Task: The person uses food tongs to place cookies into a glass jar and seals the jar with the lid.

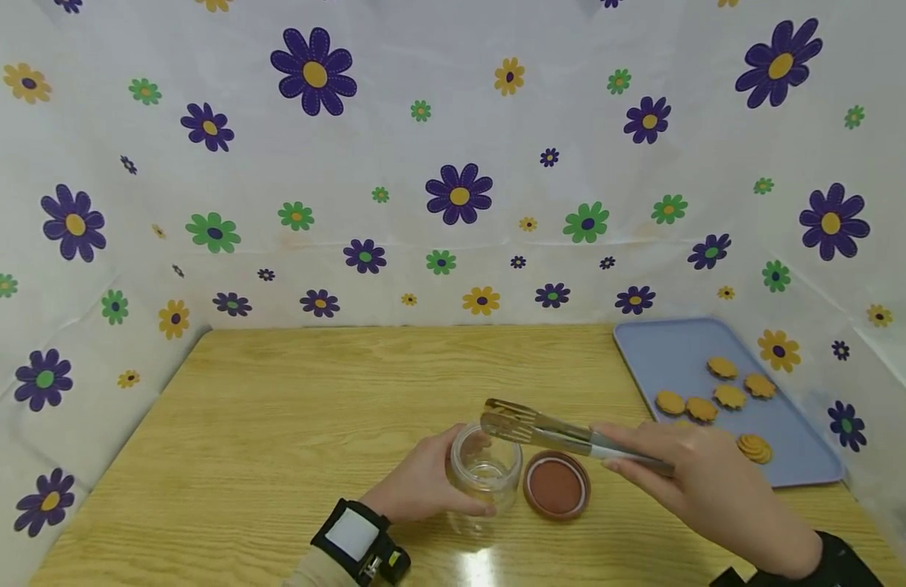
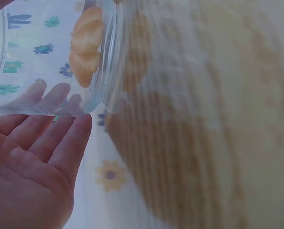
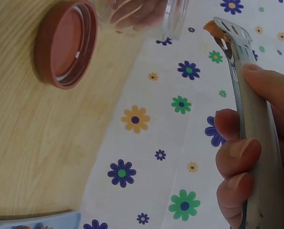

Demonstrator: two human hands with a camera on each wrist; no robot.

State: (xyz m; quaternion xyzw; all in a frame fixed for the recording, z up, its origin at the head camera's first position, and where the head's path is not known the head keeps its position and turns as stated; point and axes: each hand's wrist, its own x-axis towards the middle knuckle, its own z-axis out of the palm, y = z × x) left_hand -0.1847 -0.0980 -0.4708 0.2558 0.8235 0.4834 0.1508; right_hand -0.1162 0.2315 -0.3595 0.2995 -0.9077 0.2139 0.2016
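My left hand (image 1: 423,481) grips a clear glass jar (image 1: 506,487), thumb on the near side and fingers around the far side. In the left wrist view, a lobed tan shape (image 2: 87,47) shows through the glass near the jar's base. My right hand (image 1: 698,473) holds metal serving tongs (image 1: 551,430) with slotted ends, which overlap the jar's mouth in the head view. A bit of a golden-brown cookie (image 3: 213,28) sticks out between the tong tips in the right wrist view. The reddish-brown lid (image 1: 557,486) lies inside-up just right of the jar.
A blue tray (image 1: 654,342) with several golden cookies (image 1: 730,397) stands at the right on the wooden table (image 1: 276,408). A white curtain with a flower print (image 1: 394,147) hangs behind the table and along both sides.
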